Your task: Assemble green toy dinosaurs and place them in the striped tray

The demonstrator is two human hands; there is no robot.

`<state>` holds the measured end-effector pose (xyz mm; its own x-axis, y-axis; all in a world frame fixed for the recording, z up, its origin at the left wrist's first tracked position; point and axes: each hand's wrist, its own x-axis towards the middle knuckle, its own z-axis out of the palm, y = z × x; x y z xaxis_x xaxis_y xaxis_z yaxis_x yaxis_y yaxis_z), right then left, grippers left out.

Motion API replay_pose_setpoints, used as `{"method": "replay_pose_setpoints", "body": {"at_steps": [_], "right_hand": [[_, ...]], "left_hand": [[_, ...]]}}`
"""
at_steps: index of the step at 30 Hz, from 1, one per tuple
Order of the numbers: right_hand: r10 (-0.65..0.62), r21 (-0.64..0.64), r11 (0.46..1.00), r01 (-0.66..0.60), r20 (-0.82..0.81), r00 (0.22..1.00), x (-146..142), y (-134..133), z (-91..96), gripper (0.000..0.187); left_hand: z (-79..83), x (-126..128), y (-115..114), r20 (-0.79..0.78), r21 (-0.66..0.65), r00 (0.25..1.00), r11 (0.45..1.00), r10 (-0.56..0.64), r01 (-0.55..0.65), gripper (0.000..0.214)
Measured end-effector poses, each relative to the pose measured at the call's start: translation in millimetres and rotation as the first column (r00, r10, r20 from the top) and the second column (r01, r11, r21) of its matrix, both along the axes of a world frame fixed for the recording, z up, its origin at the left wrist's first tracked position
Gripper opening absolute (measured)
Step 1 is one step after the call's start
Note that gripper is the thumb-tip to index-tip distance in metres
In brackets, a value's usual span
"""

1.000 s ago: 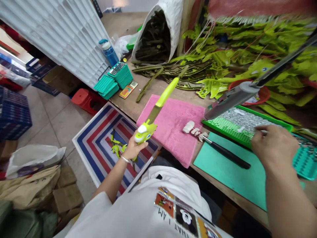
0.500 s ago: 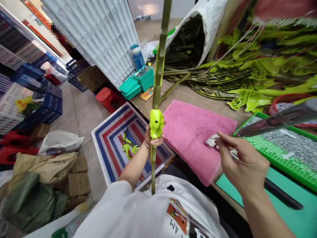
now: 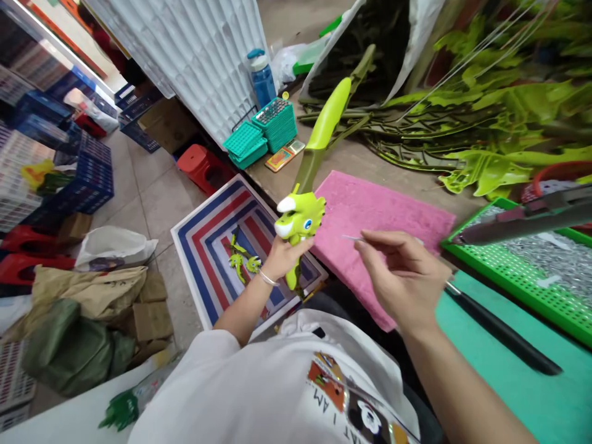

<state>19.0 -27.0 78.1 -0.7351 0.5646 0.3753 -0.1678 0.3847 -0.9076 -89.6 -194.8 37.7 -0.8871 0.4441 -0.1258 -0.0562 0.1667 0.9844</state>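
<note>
My left hand (image 3: 282, 258) is closed around a toy bow (image 3: 305, 213), just under its yellow-green dinosaur head with a white horn and a blue eye. Its long olive and lime limb slants up and away to the right. Right of the toy, my right hand (image 3: 402, 277) pinches a thin metal rod (image 3: 352, 238) between thumb and forefinger, its tip apart from the toy. The other fingers curl inward, and what lies behind them is hidden. Beneath this hand is a pink cloth-covered pad (image 3: 356, 203).
Lime and olive toy parts (image 3: 485, 129) pile up at the back right. A green basket (image 3: 522, 277) holds many small metal pieces, with a grey power tool (image 3: 531, 216) above it. A black-handled tool (image 3: 504, 333) lies on a green mat. Left stands a striped box (image 3: 203, 246) containing toy pieces.
The toy bow has turned, so its dinosaur face now shows and its limb leans right. My right hand has moved left towards it. The white piece at its fingertips no longer shows.
</note>
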Motion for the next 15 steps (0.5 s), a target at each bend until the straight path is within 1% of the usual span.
{"method": "replay_pose_setpoints", "body": {"at_steps": [2,3,5,8,12,15], "right_hand": [[0.059,-0.087,0.995,-0.058,0.006,0.998,-8.9,-18.8,0.3,0.006],[0.08,-0.108,0.991,-0.078,0.011,0.997,-12.7,-26.9,0.2,0.005],[0.093,-0.118,0.989,-0.093,-0.001,0.996,-18.6,-38.6,-0.6,0.005],[0.075,-0.102,0.992,-0.079,-0.041,0.996,-23.2,-45.7,-3.0,0.003],[0.068,-0.078,0.994,-0.073,-0.071,0.995,-23.5,-47.3,-5.5,0.005],[0.075,-0.052,0.995,-0.079,-0.08,0.994,-22.5,-51.2,-5.0,0.006]], "left_hand": [[3.9,12.8,8.6,-0.109,-0.008,0.992,0.998,0.058,-0.059,0.039],[4.8,17.9,12.8,-0.117,0.016,0.991,0.998,0.063,-0.062,0.041],[5.4,25.3,19.3,-0.095,0.094,0.993,0.994,0.066,-0.057,0.05],[4.7,30.3,23.2,-0.059,0.195,0.997,0.98,0.055,-0.042,0.056],[-0.9,33.2,22.8,-0.021,0.226,0.999,0.974,0.028,-0.023,0.056],[-12.3,37.4,22.4,0.065,0.221,0.995,0.972,0.074,-0.087,0.055]]}}
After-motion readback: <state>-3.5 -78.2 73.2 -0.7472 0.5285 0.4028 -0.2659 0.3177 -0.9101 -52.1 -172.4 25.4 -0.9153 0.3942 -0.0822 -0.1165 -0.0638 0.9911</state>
